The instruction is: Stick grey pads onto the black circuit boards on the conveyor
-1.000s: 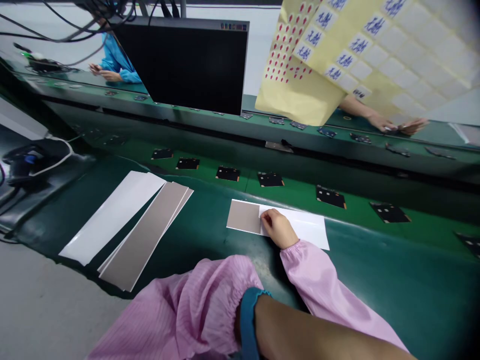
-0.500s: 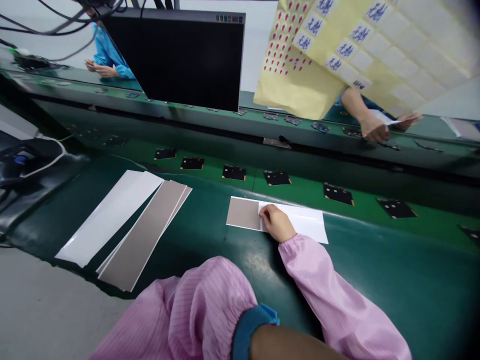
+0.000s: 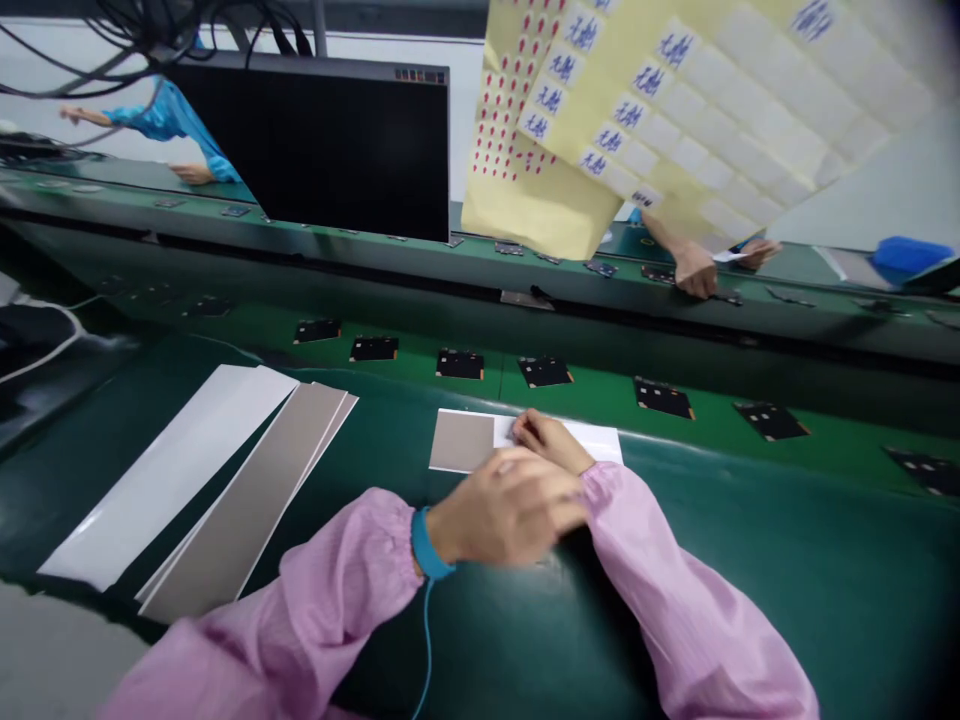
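My right hand (image 3: 553, 442) rests over a strip on the green work surface, thumb and fingertips pinched together. That strip has a grey-brown section (image 3: 462, 441) at its left end and a glossy white section (image 3: 596, 437) to the right. Whatever the right fingertips pinch is too small to make out. My left hand (image 3: 506, 508), with a blue wrist strap (image 3: 429, 546) and cord, hangs in front of the strip and partly covers it. Its fingers are smeared by motion, and nothing shows in them.
To the left lie a long white strip (image 3: 172, 470) and several overlapping grey-brown strips (image 3: 255, 500). Black circuit boards (image 3: 546, 371) stand in a row along the green belt (image 3: 502, 385). Beyond are a dark monitor (image 3: 337, 145), yellow label sheets (image 3: 547, 215) and co-workers' hands (image 3: 696, 270).
My left hand has come up from the lower edge to in front of the strip. The right hand stays pinched over the strip's white section. The view has shifted slightly.
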{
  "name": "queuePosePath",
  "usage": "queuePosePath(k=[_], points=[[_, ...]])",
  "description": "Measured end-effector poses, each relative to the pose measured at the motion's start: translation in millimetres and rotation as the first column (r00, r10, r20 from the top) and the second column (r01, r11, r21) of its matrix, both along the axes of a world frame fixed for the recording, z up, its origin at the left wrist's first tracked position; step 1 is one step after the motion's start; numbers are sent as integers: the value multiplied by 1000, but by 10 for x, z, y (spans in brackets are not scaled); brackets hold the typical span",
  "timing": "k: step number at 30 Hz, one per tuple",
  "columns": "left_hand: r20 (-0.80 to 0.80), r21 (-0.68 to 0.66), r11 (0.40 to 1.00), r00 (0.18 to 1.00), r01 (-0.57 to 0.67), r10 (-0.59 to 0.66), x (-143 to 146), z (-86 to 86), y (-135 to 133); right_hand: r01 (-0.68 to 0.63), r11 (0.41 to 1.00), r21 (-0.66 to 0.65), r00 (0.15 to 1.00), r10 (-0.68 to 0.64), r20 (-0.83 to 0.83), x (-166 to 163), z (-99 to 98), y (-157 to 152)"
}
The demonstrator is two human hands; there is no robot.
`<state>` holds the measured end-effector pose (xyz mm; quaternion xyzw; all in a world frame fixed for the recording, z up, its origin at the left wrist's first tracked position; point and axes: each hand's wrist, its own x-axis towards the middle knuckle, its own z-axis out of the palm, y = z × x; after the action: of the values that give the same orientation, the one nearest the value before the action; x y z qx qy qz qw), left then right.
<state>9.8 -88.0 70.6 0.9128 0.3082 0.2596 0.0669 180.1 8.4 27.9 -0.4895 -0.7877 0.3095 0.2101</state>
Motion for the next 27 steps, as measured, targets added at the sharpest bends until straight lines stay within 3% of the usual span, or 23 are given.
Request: queuePosePath(k=[4,6,11,15,19,23,27], points=[[-17,-20,989,989,-147,147,-95,-243,372,53,998,42,991,-58,123,360,141,597],[-44,-59,986,987,-157,154,-113,-344,553,60,996,72,977,-73,198,515,176,936],[-71,-50,993,992,-106,102,103,-334,992,26,1000,14,962,-29,273,732,125,1497],[-70,-59,994,993,-96,92,362,-310,1242,-8,998,-65,962,26,271,837,68,1607],[-100,-100,993,994,-63,52,464,-406,1243,-19,999,-33,955,28,296,926,34,1616],[-116,-115,989,990,-93,79,362,-418,1082,72,996,62,930,-89,357,971,-21,1553],[-112,-127,983,986,-136,122,96,-374,848,195,954,227,923,-257,285,1030,-108,1331]])
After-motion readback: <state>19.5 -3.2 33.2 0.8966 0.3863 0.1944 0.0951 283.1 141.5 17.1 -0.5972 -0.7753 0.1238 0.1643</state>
